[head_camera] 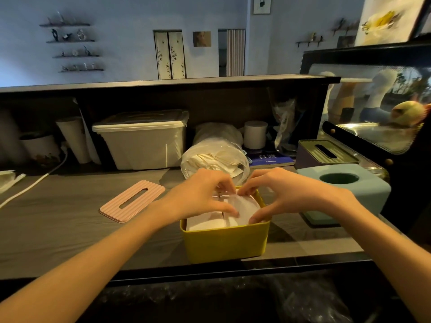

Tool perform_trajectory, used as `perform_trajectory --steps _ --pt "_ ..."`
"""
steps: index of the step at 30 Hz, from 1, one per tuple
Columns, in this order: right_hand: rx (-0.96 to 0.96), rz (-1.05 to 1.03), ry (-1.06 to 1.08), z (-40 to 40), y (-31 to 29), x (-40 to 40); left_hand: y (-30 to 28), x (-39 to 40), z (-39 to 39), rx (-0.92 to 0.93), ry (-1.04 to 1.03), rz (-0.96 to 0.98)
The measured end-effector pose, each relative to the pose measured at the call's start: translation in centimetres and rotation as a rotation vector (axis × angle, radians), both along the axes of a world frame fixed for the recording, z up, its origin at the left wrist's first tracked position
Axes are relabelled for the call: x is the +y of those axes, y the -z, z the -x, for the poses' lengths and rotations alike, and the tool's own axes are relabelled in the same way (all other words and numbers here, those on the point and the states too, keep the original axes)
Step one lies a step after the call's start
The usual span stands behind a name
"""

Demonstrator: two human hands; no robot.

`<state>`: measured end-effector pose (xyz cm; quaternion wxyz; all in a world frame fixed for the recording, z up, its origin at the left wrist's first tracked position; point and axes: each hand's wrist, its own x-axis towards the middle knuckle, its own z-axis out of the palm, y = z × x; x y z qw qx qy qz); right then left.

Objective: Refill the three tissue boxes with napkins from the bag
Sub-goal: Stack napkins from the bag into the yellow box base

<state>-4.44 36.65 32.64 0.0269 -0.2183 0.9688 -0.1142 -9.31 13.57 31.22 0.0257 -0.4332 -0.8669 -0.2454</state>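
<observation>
counter [70,229] | yellow box [224,243]: napkins [233,213] | both hands pinching napkins

The yellow box [225,241] looks like smooth, matt plastic. The napkins [233,212] inside are soft white paper. The pink lid [132,201] is ribbed, matt plastic. The bag [213,159] is thin, glossy, crinkled clear plastic. The bench [70,220] shows a grey, matt wood grain. The blue box [345,190] has a smooth, matt finish.
</observation>
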Motion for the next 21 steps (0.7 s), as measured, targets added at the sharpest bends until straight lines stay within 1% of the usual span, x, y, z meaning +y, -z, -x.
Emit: perform_trajectory --steps 2,3,4,8,13,15,16,19,21 --pt "-0.021 0.021 0.01 0.3 0.1 0.1 0.1 -1.2 0.3 0.046 -0.057 -0.091" --pt "-0.027 0.031 0.013 0.5 0.2 0.1 0.2 -1.9 0.7 0.069 -0.088 -0.101" --pt "-0.03 0.039 0.016 0.6 0.4 0.1 0.4 -2.6 1.2 0.072 -0.114 -0.086" --pt "-0.017 0.01 0.029 1.3 0.5 0.0 1.4 -4.4 3.3 -0.035 -0.19 0.014" --pt "-0.059 0.029 0.033 1.4 0.0 0.0 1.4 -4.2 4.9 -0.052 -0.158 -0.034" --pt "-0.04 0.101 0.029 1.3 -0.8 0.0 1.0 -4.4 5.3 -0.097 -0.131 -0.02" --pt "0.003 0.172 0.04 1.5 -1.1 0.1 0.8 -4.5 5.6 -0.139 -0.123 -0.032" --pt "0.181 0.38 0.151 3.9 -0.7 0.1 0.5 -4.5 6.9 -0.313 -0.156 -0.183" --pt "0.224 0.442 0.206 6.9 0.9 0.0 1.0 -4.3 8.4 -0.358 -0.196 -0.264"
